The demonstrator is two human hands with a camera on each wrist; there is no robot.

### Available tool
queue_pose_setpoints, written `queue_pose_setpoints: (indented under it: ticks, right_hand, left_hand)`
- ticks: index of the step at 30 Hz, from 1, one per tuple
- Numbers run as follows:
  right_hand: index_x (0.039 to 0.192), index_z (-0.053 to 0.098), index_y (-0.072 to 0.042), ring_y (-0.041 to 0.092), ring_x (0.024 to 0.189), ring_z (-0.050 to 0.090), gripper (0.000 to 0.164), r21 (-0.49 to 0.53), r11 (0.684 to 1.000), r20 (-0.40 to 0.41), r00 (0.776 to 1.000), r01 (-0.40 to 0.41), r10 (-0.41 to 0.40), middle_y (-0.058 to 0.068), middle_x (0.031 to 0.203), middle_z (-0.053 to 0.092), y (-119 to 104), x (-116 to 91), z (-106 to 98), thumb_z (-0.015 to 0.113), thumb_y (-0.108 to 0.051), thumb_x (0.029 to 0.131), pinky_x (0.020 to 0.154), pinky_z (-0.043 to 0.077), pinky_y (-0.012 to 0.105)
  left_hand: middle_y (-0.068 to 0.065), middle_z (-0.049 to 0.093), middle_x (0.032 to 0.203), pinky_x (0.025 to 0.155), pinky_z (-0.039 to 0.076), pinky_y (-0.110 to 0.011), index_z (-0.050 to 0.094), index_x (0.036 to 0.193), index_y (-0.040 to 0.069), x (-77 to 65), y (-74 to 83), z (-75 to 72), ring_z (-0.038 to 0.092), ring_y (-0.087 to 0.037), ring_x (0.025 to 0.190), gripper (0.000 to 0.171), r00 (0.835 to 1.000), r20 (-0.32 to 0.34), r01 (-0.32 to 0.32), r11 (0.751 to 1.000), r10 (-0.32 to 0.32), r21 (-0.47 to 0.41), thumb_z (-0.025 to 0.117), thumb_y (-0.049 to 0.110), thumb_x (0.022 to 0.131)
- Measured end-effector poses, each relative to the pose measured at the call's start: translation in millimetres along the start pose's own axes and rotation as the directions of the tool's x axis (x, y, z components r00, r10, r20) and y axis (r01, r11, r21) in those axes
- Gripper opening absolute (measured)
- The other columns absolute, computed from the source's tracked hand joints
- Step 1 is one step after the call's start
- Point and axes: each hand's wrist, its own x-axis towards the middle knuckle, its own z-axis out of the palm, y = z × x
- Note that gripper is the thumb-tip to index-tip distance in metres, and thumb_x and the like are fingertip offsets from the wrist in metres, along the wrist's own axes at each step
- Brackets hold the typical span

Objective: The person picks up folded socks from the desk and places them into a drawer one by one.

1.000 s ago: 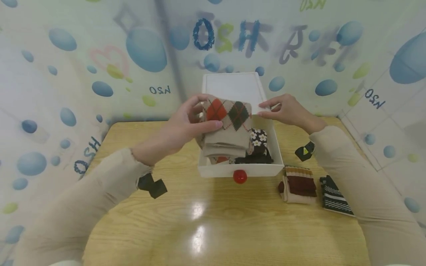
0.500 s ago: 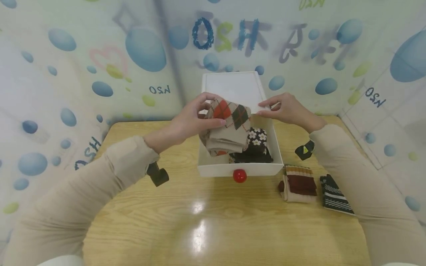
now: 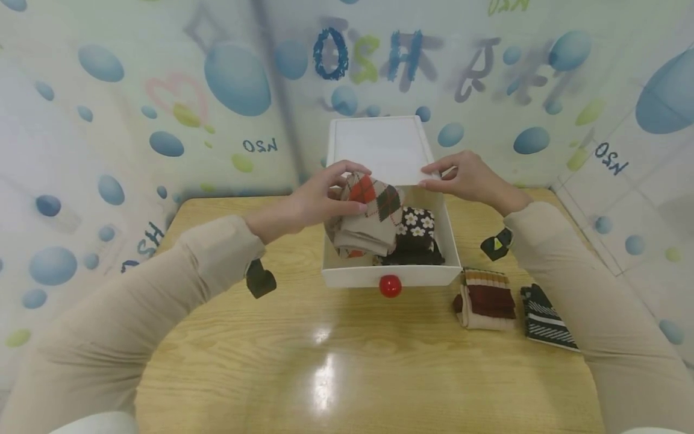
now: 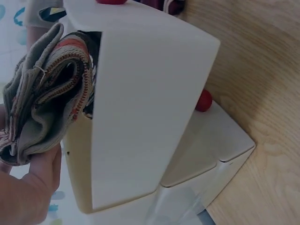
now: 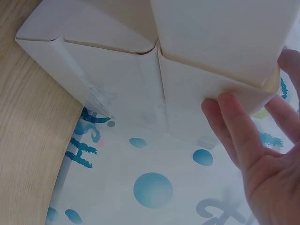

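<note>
My left hand (image 3: 320,202) holds a folded pair of beige argyle socks (image 3: 374,232) with red and dark green diamonds, thumb in front, over the left part of a pulled-out white drawer (image 3: 347,278). The left wrist view shows the folded edges of the socks at the drawer's side wall (image 4: 145,103). Black socks with white flowers (image 3: 418,224) lie in the drawer's right part. My right hand (image 3: 470,181) grips the upper right corner of the white drawer cabinet (image 3: 379,147); in the right wrist view its fingers (image 5: 234,117) bear on the cabinet's side.
A red knob (image 3: 390,286) juts from the drawer front. A second, closed drawer with another red knob (image 4: 204,101) sits lower down. On the wooden table (image 3: 379,361), right of the cabinet, lie folded maroon and beige socks (image 3: 488,301) and black-and-white striped socks (image 3: 547,322).
The left hand has turned and tilted the argyle socks, then lowered them slightly towards the drawer's left side, showing more of the flowered socks. The right hand stays at the cabinet corner.
</note>
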Motion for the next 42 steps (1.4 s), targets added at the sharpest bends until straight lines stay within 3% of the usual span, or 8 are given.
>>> queue_pose_setpoints:
  ticks: [7, 11, 23, 33, 42]
  right_hand:
    - [0.109, 0.063, -0.004, 0.033, 0.09, 0.06, 0.039, 0.005, 1.0, 0.002, 1.0, -0.024, 0.024, 0.016, 0.114, 0.057, -0.2, 0.5, -0.8, 0.067, -0.028, 0.079, 0.071, 0.049, 0.043]
    - [0.109, 0.063, -0.004, 0.033, 0.091, 0.06, 0.039, 0.012, 1.0, 0.005, 1.0, -0.023, 0.022, 0.016, 0.115, 0.056, 0.8, 1.1, -0.4, 0.067, -0.028, 0.079, 0.072, 0.049, 0.044]
    - [0.11, 0.063, -0.005, 0.033, 0.092, 0.059, 0.041, 0.002, 1.0, 0.008, 1.0, -0.015, 0.015, 0.015, 0.116, 0.056, 3.3, 1.4, 0.4, 0.067, -0.031, 0.078, 0.071, 0.049, 0.043]
    - [0.109, 0.063, -0.005, 0.033, 0.091, 0.059, 0.039, 0.0, 1.0, 0.002, 1.0, -0.012, 0.012, 0.015, 0.115, 0.057, 1.2, 1.3, 0.5, 0.067, -0.029, 0.079, 0.07, 0.049, 0.043]
    - [0.108, 0.063, -0.004, 0.033, 0.09, 0.06, 0.038, 0.002, 1.0, -0.008, 1.0, -0.016, 0.016, 0.016, 0.114, 0.057, 1.0, 0.5, 0.9, 0.067, -0.027, 0.078, 0.07, 0.05, 0.042]
  left_hand:
    - [-0.012, 0.05, 0.109, 0.077, 0.047, -0.033, 0.042, 0.124, 0.015, 3.2, -6.6, 8.8, 0.054, -0.024, 0.092, 0.048, 0.995, 0.03, 0.099, 0.995, -0.099, 0.016, 0.063, 0.006, 0.081]
    - [-0.013, 0.048, 0.111, 0.08, 0.046, -0.035, 0.041, 0.123, 0.013, 2.7, -9.5, 9.6, 0.053, -0.025, 0.095, 0.047, 0.993, 0.036, 0.11, 0.993, -0.111, 0.033, 0.062, 0.005, 0.081]
    - [-0.013, 0.05, 0.108, 0.079, 0.045, -0.033, 0.039, 0.123, 0.009, 1.3, -14.8, 7.1, 0.053, -0.022, 0.094, 0.048, 0.997, 0.068, 0.041, 0.993, -0.049, 0.114, 0.063, 0.005, 0.081]
    - [-0.009, 0.05, 0.111, 0.079, 0.044, -0.034, 0.043, 0.123, 0.014, -1.3, -17.7, 7.2, 0.052, -0.019, 0.096, 0.049, 0.998, 0.032, 0.047, 0.982, -0.054, 0.182, 0.066, 0.01, 0.08]
    - [-0.009, 0.052, 0.111, 0.075, 0.046, -0.032, 0.043, 0.121, 0.014, -0.9, -14.7, 11.4, 0.055, -0.019, 0.09, 0.047, 0.997, 0.042, 0.052, 0.976, -0.062, 0.213, 0.066, 0.016, 0.08]
